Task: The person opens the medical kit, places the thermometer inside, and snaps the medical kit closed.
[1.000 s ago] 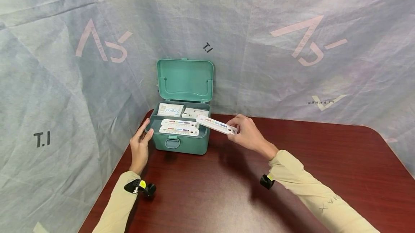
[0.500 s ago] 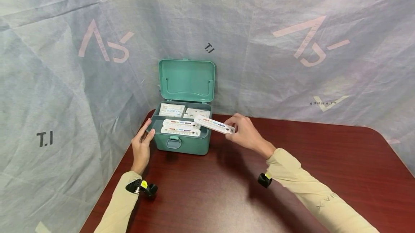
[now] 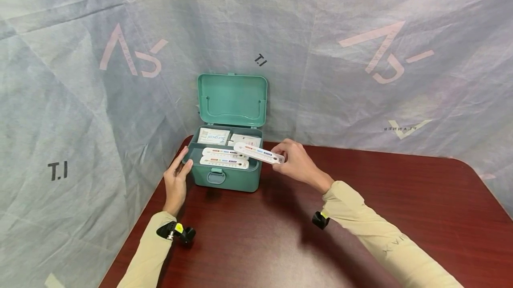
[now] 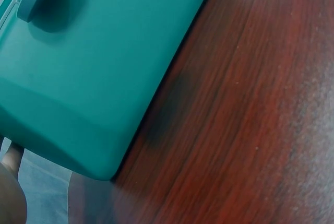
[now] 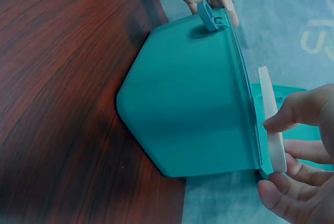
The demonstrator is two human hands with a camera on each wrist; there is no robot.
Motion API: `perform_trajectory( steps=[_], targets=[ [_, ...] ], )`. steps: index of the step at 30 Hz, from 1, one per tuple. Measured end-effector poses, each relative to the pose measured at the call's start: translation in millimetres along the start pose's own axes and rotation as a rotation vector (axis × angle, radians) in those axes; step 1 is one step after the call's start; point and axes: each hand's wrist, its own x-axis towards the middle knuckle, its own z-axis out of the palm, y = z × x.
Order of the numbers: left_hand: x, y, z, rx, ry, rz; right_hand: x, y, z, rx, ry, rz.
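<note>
Grey sheeting backs a red-brown table (image 3: 360, 217); right hand (image 3: 296, 163) pinches a white strip (image 3: 258, 153), left hand (image 3: 176, 181) flat against the box (image 3: 224, 176).

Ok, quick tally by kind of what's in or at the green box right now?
Long white strips: 3, namely two lying in the box and one held by the right hand.
Flat white packets at the back of the box: 2.
Green box, lid open: 1.
Hands: 2, left hand against the box's side, right hand pinching a strip.
Total: 8.
</note>
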Motion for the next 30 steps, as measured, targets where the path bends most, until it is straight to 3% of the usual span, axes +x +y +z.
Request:
perform_trajectory(
  steps=[22, 30],
  targets=[
    [-2.1, -1.1, -0.8, -0.016, 0.005, -0.012, 13.3, -6.0, 12.9, 0.022, -0.024, -0.051],
    [-0.2, 3.5, -0.7, 0.043, 0.002, -0.03, 19.9, -9.3, 17.1, 0.03, -0.05, -0.055]
  ],
)
